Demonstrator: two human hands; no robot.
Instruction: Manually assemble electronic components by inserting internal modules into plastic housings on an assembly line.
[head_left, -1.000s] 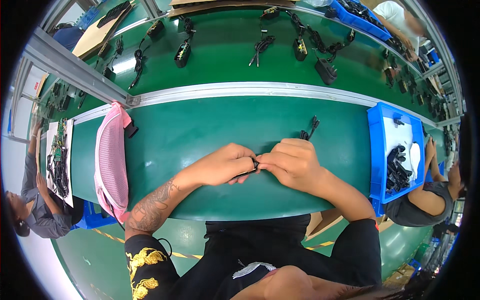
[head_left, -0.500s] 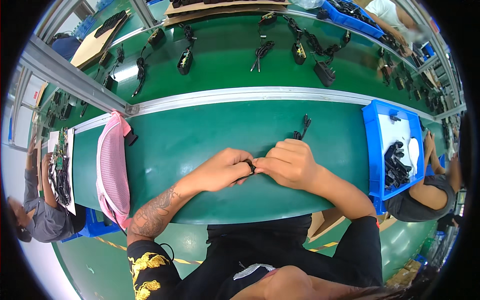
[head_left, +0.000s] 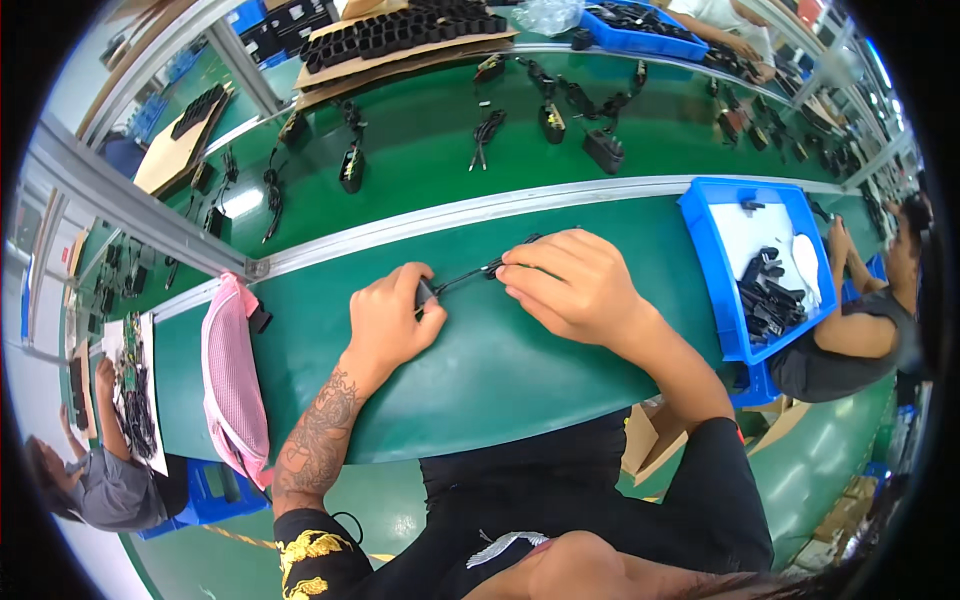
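Note:
My left hand point(head_left: 388, 318) is closed on a small black plastic part point(head_left: 424, 293), pinched between thumb and forefinger. From that part a thin black cable point(head_left: 462, 279) stretches up and right to my right hand point(head_left: 580, 285). The fingers of my right hand are pinched together on the cable, and a darker bundled stretch of it shows at the fingertips and above the knuckles. Both hands are just above the green work surface point(head_left: 480, 375). What lies inside the right palm is hidden.
At the right stands a blue bin point(head_left: 722, 290) with black plastic parts point(head_left: 770, 295). A pink mesh bag point(head_left: 232, 370) lies at the left. Beyond a metal rail point(head_left: 430, 219), adapters and cables rest on a green belt point(head_left: 400, 190). Co-workers sit at both sides.
My hands have moved apart and farther from my body, drawing the cable out between them. The view has shifted, so the bin appears more to the left.

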